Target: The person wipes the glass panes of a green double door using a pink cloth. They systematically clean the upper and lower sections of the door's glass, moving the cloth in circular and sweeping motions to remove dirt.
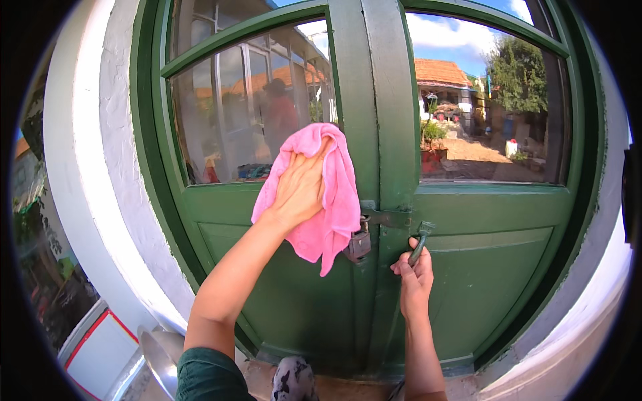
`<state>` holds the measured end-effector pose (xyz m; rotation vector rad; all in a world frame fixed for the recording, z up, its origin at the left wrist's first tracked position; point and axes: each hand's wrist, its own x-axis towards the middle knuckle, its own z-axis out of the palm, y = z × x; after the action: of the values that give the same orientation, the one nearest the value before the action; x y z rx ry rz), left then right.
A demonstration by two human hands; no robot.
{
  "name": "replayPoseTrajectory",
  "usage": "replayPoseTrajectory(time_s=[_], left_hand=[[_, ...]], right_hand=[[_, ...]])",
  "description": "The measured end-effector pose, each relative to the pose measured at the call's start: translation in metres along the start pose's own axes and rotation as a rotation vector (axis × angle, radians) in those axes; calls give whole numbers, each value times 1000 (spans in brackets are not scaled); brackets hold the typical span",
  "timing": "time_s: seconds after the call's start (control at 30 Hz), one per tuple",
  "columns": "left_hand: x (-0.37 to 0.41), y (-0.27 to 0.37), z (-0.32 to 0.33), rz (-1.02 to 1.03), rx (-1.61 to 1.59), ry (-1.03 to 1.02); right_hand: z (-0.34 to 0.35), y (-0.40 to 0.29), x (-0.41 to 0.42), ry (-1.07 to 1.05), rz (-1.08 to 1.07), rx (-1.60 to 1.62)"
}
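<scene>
My left hand (301,188) presses a pink cloth (339,220) against the left leaf of a green double door (301,295). The cloth covers the lower right corner of the left glass pane (225,115) and hangs down over the rail, with my fingertips partly tucked in its folds. On the right leaf, my right hand (417,275) is closed around a green pull handle (421,241). Between the two hands, a padlock (360,244) hangs from a metal hasp (388,217) across the seam; the cloth's edge lies close beside it.
The right glass pane (481,110) reflects a courtyard, a tree and a tiled roof. White walls (118,125) flank the door frame. At the lower left stand a metal basin (163,358) and a red-edged white panel (103,353). My knee (294,378) shows near the sill.
</scene>
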<state>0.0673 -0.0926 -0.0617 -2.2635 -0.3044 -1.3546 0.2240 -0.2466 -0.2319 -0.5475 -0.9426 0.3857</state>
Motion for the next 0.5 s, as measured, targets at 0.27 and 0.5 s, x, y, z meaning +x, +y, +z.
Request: replayPoseTrajectory(time_s=[0.27, 0.5], left_hand=[[73, -48, -7, 121, 203, 350], [86, -119, -26, 149, 297, 508]], right_hand=[[-4, -1, 1, -40, -3, -3], [0, 0, 0, 10, -23, -42]])
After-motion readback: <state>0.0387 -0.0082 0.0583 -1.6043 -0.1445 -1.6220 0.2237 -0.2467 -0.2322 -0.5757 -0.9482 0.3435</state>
